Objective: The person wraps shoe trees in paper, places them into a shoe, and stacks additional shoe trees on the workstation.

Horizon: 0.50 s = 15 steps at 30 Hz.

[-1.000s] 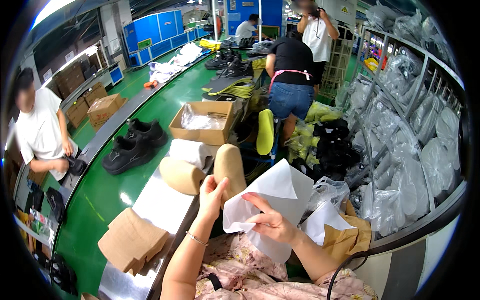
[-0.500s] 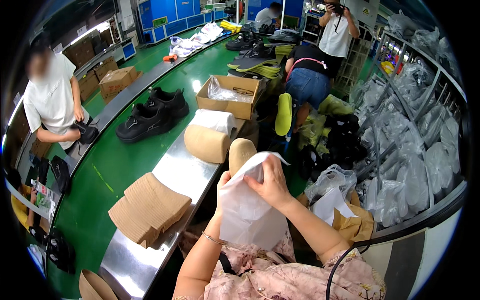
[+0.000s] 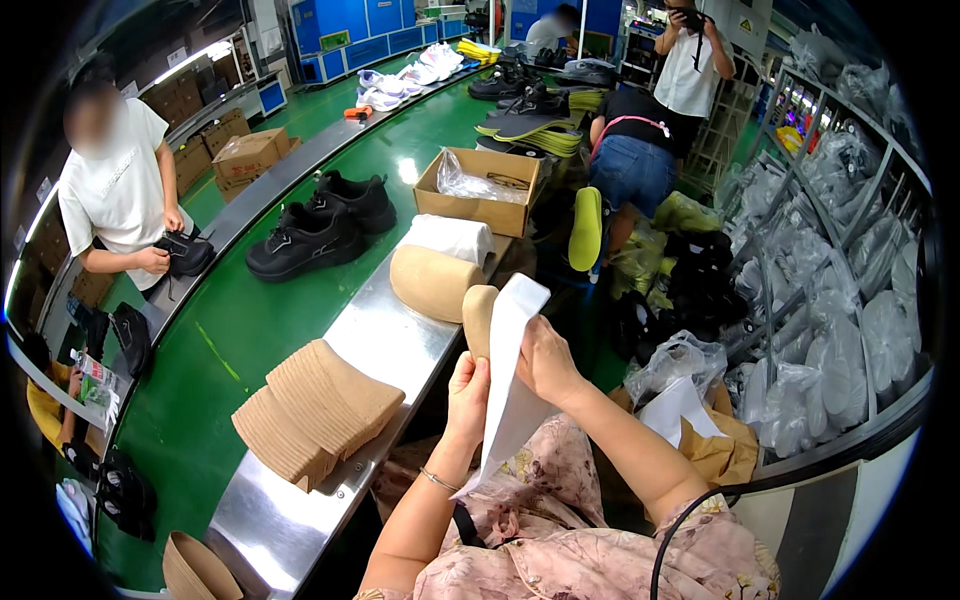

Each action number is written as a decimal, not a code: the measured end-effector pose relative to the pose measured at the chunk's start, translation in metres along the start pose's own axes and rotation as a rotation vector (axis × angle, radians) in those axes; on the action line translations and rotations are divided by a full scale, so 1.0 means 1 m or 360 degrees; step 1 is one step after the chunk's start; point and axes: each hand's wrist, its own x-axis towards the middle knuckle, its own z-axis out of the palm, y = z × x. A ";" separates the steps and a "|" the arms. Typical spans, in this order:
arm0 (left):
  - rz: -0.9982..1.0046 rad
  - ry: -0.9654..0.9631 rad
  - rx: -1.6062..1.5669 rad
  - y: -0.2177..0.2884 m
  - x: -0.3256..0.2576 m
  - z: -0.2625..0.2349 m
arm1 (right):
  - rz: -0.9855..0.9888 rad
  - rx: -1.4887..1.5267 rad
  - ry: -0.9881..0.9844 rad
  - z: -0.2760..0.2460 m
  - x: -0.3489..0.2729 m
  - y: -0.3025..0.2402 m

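Observation:
A tan, rounded cardboard shoe insert [image 3: 478, 318] stands upright in front of me, partly covered by a sheet of thin white paper [image 3: 510, 405]. My left hand [image 3: 467, 400] pinches the paper's edge at the lower end of the insert, thumb on top. On the other side, the fingers of my right hand [image 3: 548, 362] are closed on the paper near its upper part. Just beyond, on the metal bench edge, lie a bent tan cardboard insert [image 3: 433, 283] and a white paper-wrapped one [image 3: 450, 238]. A fanned stack of ribbed-looking cardboard pieces [image 3: 315, 412] is to the left.
A green conveyor belt [image 3: 205, 430] carries black shoes [image 3: 310, 240]; an open cardboard box [image 3: 485, 208] sits beside them. One person [image 3: 125, 180] handles a shoe at left; another [image 3: 630, 150] bends over ahead. At right, a metal rack [image 3: 825, 230] holds plastic-bagged items.
The white paper has turned from broad and facing me to nearly edge-on, its top rising beside the insert. My left hand's thumb now shows on the near side. The view has shifted slightly.

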 end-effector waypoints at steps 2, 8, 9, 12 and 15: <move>-0.0144 0.0076 -0.0163 -0.001 0.000 0.006 | 0.0011 -0.0152 -0.0019 0.002 0.005 0.001; -0.0247 -0.0096 -0.0200 -0.004 0.008 -0.022 | 0.0322 0.0117 -0.0475 -0.008 0.019 -0.010; -0.0237 -0.0144 -0.0116 -0.004 0.005 -0.027 | 0.0402 0.0185 -0.0579 -0.011 0.020 -0.008; -0.0221 -0.0209 0.0158 0.005 -0.001 -0.020 | 0.0452 0.0573 -0.0919 -0.012 0.030 0.007; -0.0222 -0.0317 0.0154 0.010 0.001 -0.027 | 0.0404 0.0971 -0.0932 -0.006 0.030 0.011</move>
